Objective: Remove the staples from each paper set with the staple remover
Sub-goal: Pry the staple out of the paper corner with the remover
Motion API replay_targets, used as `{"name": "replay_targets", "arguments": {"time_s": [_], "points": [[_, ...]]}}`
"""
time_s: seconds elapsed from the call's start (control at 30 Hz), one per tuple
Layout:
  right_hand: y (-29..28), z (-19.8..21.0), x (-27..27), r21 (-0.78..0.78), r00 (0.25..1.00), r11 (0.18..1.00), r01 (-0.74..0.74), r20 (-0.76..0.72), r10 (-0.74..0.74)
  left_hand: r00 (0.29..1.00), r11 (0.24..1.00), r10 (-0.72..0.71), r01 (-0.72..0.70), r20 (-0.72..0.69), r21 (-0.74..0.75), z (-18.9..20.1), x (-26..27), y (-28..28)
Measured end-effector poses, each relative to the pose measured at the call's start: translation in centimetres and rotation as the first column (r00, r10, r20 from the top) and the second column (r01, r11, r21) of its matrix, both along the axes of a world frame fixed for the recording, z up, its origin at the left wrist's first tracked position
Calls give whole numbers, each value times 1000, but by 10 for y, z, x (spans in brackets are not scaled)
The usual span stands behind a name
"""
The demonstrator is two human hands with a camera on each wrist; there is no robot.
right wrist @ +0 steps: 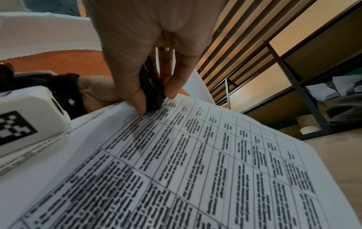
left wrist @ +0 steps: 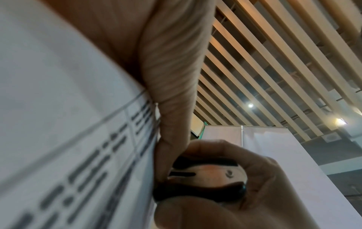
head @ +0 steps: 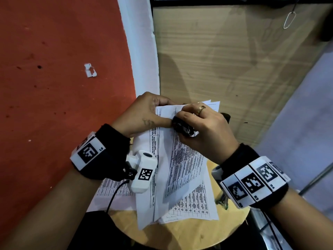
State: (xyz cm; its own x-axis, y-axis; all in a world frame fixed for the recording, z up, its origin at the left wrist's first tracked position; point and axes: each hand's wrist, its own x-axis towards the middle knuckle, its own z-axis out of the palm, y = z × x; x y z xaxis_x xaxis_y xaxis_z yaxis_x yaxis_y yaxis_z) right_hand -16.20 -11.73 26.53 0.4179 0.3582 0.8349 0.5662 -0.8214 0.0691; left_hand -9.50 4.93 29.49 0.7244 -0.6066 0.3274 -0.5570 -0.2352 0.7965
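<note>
- A round light-wood table [head: 180, 231] is seen from above at the lower centre of the head view, set against an orange-red floor [head: 54, 69] on the left and a pale wood panel [head: 225, 60] at the upper right.
- Several printed paper sets [head: 187, 177] are spread over the table in the centre of the frame, covered with tables of black text.
- The top corner of one set is pinched by the left hand [head: 142, 114], centre left, with thumb and fingers curled round the sheet's edge.
- A black staple remover [head: 182, 126] is gripped by the right hand [head: 203, 130] at the centre of the frame, squeezed between thumb and fingers, right at the held corner beside the left thumb.
- In the left wrist view the staple remover [left wrist: 203, 178] is shown at the lower centre, with its metal body wrapped by fingers and pressed against the paper edge.
- In the right wrist view the staple remover [right wrist: 151, 91] is seen with its tip on the printed sheet [right wrist: 195, 162].
- A gold ring [head: 200, 110] is worn on the right hand.
- The staple itself cannot be made out.
</note>
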Motion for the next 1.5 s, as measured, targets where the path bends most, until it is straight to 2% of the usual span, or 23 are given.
{"name": "replay_targets", "arguments": {"time_s": [0.47,0.67,1.03,1.23,1.37,1.5], "points": [[1,0,6,11,999,999,-42,-27,42,997,999,-6,3,-76,-36,-2,2,3],[-1,6,8,-3,997,998,-69,-24,69,990,993,-51,36,-128,-111,-2,4,6],[-8,-4,4,237,972,963,-130,-159,170,959,972,-103,42,-263,-229,-6,-1,4],[-11,-5,1,365,955,915,-169,-169,243,955,959,-135,59,-266,-277,-7,-1,1],[-12,-6,5,392,963,910,-139,-161,216,971,953,-58,-15,-231,-302,-12,1,-7],[-12,-7,10,315,984,946,-75,-132,121,988,949,107,-134,-107,-284,-22,6,-14]]}}
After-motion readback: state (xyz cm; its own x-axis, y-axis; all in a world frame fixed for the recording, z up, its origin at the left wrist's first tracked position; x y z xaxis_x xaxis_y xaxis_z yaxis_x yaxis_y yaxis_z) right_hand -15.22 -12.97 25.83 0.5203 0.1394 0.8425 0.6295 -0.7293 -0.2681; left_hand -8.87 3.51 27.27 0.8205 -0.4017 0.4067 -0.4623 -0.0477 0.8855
